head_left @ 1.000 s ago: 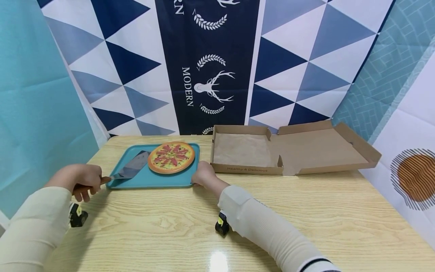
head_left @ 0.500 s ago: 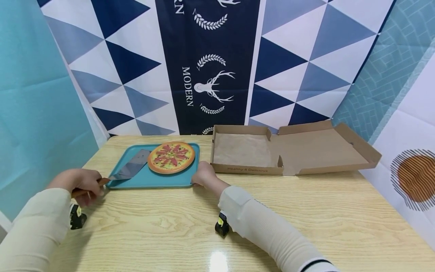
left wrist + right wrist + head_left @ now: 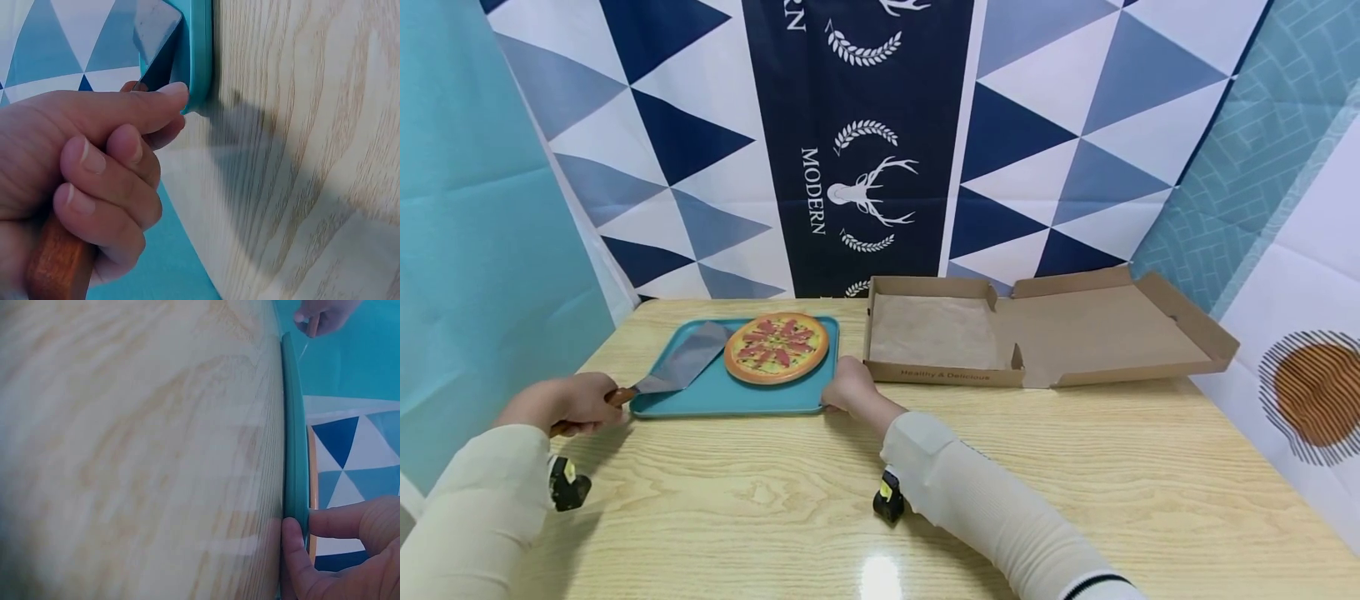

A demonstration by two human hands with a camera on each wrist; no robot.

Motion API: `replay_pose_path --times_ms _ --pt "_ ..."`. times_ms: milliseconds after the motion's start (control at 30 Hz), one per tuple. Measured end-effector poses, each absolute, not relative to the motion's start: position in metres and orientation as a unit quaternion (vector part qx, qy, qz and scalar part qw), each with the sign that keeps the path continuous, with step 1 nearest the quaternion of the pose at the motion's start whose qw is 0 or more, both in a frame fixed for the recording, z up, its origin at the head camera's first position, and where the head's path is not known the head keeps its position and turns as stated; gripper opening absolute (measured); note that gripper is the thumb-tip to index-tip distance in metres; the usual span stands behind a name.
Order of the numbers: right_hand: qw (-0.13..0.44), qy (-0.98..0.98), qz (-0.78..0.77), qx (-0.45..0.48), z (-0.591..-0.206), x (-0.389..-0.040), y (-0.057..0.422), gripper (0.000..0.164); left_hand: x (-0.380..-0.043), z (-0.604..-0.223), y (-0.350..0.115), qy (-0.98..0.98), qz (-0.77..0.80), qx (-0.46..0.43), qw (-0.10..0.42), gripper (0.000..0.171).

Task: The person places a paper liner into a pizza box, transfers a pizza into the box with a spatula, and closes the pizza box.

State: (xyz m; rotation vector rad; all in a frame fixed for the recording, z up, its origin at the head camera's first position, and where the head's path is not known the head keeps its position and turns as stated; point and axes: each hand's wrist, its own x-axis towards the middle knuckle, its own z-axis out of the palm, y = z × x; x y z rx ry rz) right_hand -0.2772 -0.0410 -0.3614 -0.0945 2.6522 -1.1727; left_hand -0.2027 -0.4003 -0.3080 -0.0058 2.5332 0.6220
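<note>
In the head view my left hand (image 3: 580,403) grips the wooden handle of a metal pizza spatula (image 3: 691,358). In the left wrist view the fingers curl round that handle (image 3: 61,259), its end showing below them. The spatula's blade slants over the left part of a teal tray (image 3: 741,402), its front edge right at the pizza's left side. A round pizza (image 3: 777,348) with red strips on top lies at the tray's right. My right hand (image 3: 852,385) holds the tray's near right corner; in the right wrist view thumb and finger pinch the rim (image 3: 295,456).
Right of the tray, an open cardboard pizza box (image 3: 951,377) stands with its lid (image 3: 1097,329) folded out to the right. The wooden table (image 3: 760,492) spans the foreground. A patterned curtain (image 3: 880,125) hangs close behind the table's far edge.
My left hand has shifted slightly left, its grip on the handle adjusted. The spatula's blade has turned, now showing a broader, lighter face. The right hand, tray and pizza stay in place.
</note>
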Motion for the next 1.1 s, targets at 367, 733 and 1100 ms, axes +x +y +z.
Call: replay_pose_path --times_ms 367,733,1100 --pt "0.113 0.907 -0.404 -0.040 -0.360 -0.277 -0.039 0.029 -0.205 -0.310 -0.404 0.928 0.323 -0.011 0.188 0.027" --pt "0.116 0.905 -0.408 -0.037 -0.361 -0.275 -0.040 0.029 -0.202 -0.319 -0.384 0.877 0.452 0.022 0.162 0.026" --pt "0.120 0.898 -0.422 -0.038 -0.361 -0.273 -0.040 0.028 -0.199 -0.310 -0.394 0.918 0.355 0.009 0.177 0.038"
